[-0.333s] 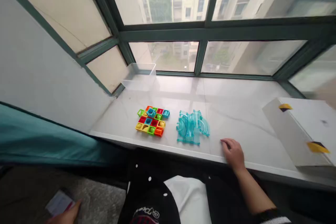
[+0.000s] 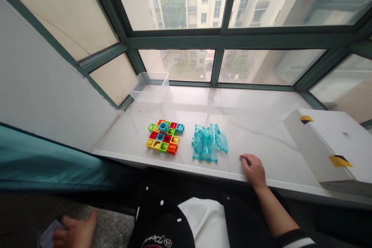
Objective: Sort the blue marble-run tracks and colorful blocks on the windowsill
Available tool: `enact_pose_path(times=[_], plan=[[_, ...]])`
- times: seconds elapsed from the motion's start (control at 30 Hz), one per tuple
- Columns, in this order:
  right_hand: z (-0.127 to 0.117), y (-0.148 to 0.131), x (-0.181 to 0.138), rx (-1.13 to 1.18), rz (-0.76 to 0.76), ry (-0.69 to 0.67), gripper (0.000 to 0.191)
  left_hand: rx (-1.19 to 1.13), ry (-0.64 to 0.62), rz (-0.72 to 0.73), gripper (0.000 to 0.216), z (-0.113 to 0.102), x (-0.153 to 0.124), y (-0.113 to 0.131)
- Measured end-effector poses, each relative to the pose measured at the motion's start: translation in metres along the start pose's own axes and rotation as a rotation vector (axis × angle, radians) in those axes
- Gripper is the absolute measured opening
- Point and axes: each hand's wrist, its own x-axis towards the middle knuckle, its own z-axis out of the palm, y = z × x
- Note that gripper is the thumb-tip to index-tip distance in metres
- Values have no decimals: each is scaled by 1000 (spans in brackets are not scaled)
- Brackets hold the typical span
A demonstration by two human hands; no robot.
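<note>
At the lower left, below the sill, my left hand (image 2: 77, 230) is closed around a flat, pale-faced phone (image 2: 50, 234), its lower part cut off by the picture edge. My right hand (image 2: 254, 168) rests on the front edge of the white sill, fingers loosely bent and holding nothing. Left of it, not touching, lie clear turquoise plastic track pieces (image 2: 207, 143), set close together. Farther left is a flat patch of joined square blocks (image 2: 163, 137) in red, yellow, green, blue and orange, with a blue piece raised on top.
An empty-looking clear plastic tub (image 2: 149, 91) stands in the back left corner by the window. A white box (image 2: 334, 143) with yellow-and-black tabs sits at the right end. Green window frames (image 2: 217, 42) border the sill (image 2: 255, 112); a teal curtain (image 2: 52, 162) hangs left.
The view has shifted slightly, so the sill items appear a little farther left. My left hand has turned and shows more of its fingers around the phone. My right hand stays on the sill.
</note>
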Motion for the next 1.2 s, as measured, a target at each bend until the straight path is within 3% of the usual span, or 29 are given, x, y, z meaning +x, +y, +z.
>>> enact_pose_path(times=[0.07, 0.13, 0.23, 0.37, 0.53, 0.67, 0.83, 0.97, 1.2], plan=[[-1, -3, 1, -1, 10, -2, 26, -219, 17, 86, 80, 1, -4, 50], [-2, -6, 1, 4, 17, -5, 25, -385, 64, 320, 65, -6, -11, 109], [-4, -11, 1, 17, 34, -7, 25, -639, 19, 661, 45, -25, -32, 200], [-5, -14, 0, 43, 83, -5, 26, -952, -206, 973, 28, -46, -84, 305], [0, -19, 20, 215, 198, 17, 34, -1012, -481, 1189, 52, -35, -150, 391], [14, -39, 59, 348, 169, -18, 46, -959, -570, 1157, 64, -10, -174, 422], [46, -63, 97, 314, 62, -185, 54, -980, -607, 1125, 62, 13, -180, 425], [70, -68, 106, 279, 24, -293, 58, -1001, -630, 1126, 63, 25, -181, 418], [79, -76, 101, 294, 11, -274, 55, -1018, -681, 1129, 67, 27, -180, 417]])
